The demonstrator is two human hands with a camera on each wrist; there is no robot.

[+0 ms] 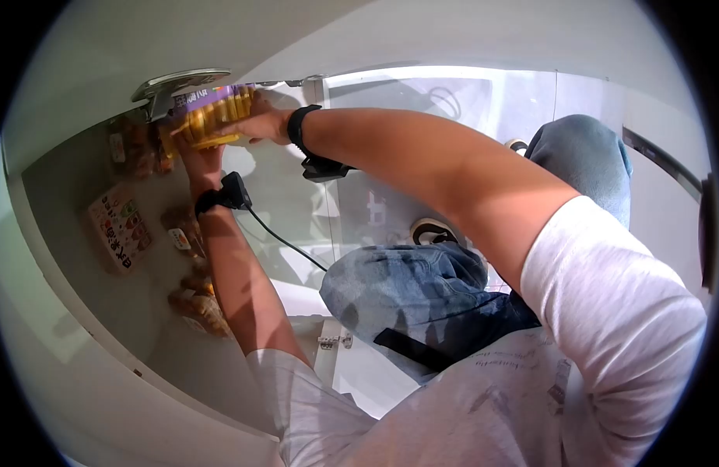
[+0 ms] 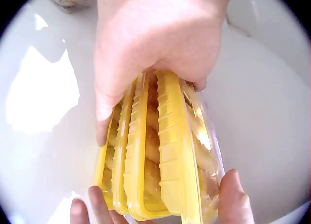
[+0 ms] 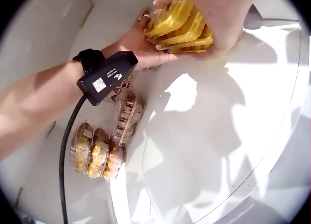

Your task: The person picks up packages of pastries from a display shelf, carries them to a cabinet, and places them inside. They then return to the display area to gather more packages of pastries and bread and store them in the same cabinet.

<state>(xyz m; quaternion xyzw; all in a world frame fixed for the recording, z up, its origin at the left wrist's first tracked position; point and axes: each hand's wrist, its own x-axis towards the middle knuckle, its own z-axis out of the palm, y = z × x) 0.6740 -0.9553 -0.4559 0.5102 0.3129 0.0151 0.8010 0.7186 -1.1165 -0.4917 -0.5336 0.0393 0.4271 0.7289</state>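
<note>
Left wrist view: trays [image 2: 169, 146], yellow, several, clear-lidded, bundled side by side; ridged walls are running lengthwise and brownish contents are showing between them. The trays are sitting between the two hands, at the upper left of the head view, where a purple label [image 1: 200, 97] is showing along their upper side.

Left hand [image 2: 160, 39]: clamped on one end of the bundle, its fingers reaching down the outer sides. Right hand [image 1: 258, 123]: gripping the opposite end, fingers lying along one side, thumb pressing the other. Both hands are sharing the one load, near each other.

White surface [image 3: 194, 156]: spreading broadly on both sides of the trays, taking shadows and bright patches; in the right wrist view a curved edge line is sweeping down its right part, well apart from the trays. Whether the trays are touching it, cannot tell.

Metal fitting [image 1: 192, 76]: jutting just above the trays in the head view, bounding the room there.

Packs [image 3: 99, 153]: clear, food-filled, lying well apart from the trays. Pink box [image 1: 120, 228]: printed, lying near the packs.

Wrist camera [image 3: 108, 77]: black, riding the left wrist, its cord [image 3: 61, 165] trailing away.
</note>
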